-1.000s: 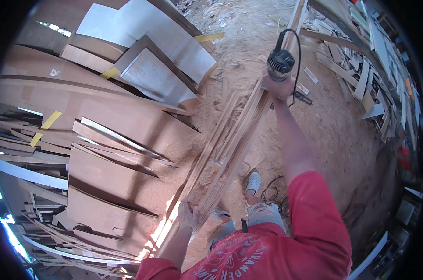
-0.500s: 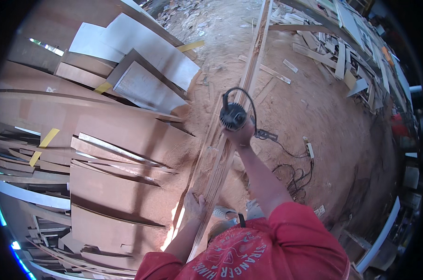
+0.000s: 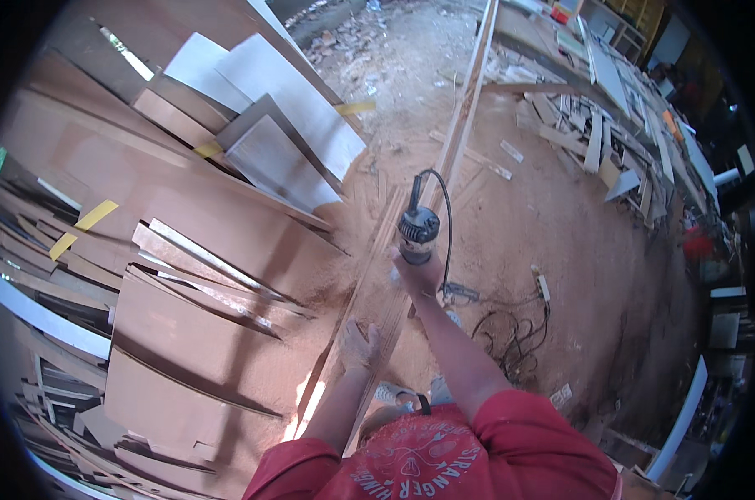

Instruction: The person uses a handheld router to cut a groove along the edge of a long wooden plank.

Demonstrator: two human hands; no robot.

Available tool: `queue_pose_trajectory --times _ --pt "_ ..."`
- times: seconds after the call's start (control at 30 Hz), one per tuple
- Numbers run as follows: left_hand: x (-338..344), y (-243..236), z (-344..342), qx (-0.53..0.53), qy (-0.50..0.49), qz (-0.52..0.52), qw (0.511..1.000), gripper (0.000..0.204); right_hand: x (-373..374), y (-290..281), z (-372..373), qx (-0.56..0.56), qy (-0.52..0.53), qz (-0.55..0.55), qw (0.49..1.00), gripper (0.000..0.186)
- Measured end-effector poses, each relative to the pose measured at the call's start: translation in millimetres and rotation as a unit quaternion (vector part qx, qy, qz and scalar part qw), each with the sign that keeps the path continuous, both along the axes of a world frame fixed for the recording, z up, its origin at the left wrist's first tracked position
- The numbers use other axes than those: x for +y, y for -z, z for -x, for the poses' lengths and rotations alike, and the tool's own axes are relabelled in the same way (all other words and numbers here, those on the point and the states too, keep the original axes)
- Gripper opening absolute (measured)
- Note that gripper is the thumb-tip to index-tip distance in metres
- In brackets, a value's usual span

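Note:
My right hand [image 3: 419,271] is closed around the lower body of a black corded power tool [image 3: 420,227], which looks like a trim router. Its cable [image 3: 449,225] loops from the top down its right side. The tool is over a long, narrow grooved wooden board [image 3: 471,92] running away from me; its working end is hidden, so contact cannot be told. Nearer to me, my left hand [image 3: 357,346] lies on the wood, with the thumb apart from the fingers.
Large brown and white sheets [image 3: 177,196] lean in stacks at the left. Reddish dust covers the floor [image 3: 594,275]. On the right lie a power strip [image 3: 543,287], tangled black cables [image 3: 511,333] and, farther back, a heap of wood offcuts [image 3: 598,146].
The view has turned slightly. The tool leans differently, showing more of its side, and its cable stands higher. My left hand has slid a little farther along the wood, toward the tool.

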State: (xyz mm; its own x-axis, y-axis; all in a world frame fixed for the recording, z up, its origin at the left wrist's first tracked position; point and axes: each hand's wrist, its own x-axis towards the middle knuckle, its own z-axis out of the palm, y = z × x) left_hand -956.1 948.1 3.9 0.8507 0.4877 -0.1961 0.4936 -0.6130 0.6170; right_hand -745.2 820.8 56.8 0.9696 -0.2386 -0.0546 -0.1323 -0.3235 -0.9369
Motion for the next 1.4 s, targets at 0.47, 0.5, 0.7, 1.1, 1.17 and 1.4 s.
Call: queue_pose_trajectory --times 0.47,0.5,0.7,1.1,1.17,1.4 --pt "8.9 7.6 8.3 0.022 0.029 -0.025 0.999 0.084 25.6 -12.5 113.0 -0.031 0.006 0.040 0.999 0.056" --pt "11.7 5.1 16.9 0.006 0.016 0.017 1.000 0.085 27.7 -13.6 116.2 -0.035 0.011 0.028 0.999 0.055" --pt "20.0 8.2 119.5 0.018 -0.021 -0.016 0.999 0.090 18.4 1.4 103.4 0.032 0.021 0.033 0.999 0.063" --pt "22.0 -3.8 134.7 0.052 -0.046 -0.020 0.997 0.086 22.6 3.6 96.9 -0.005 0.015 -0.008 1.000 0.065" --pt "20.9 -6.7 133.7 0.045 -0.039 -0.012 0.998 0.084 20.4 -1.5 89.7 -0.017 0.026 -0.008 1.000 0.066" --pt "18.3 -12.6 132.8 0.049 -0.039 -0.005 0.998 0.080 11.3 -10.3 45.5 -0.021 0.044 0.036 0.998 0.072"
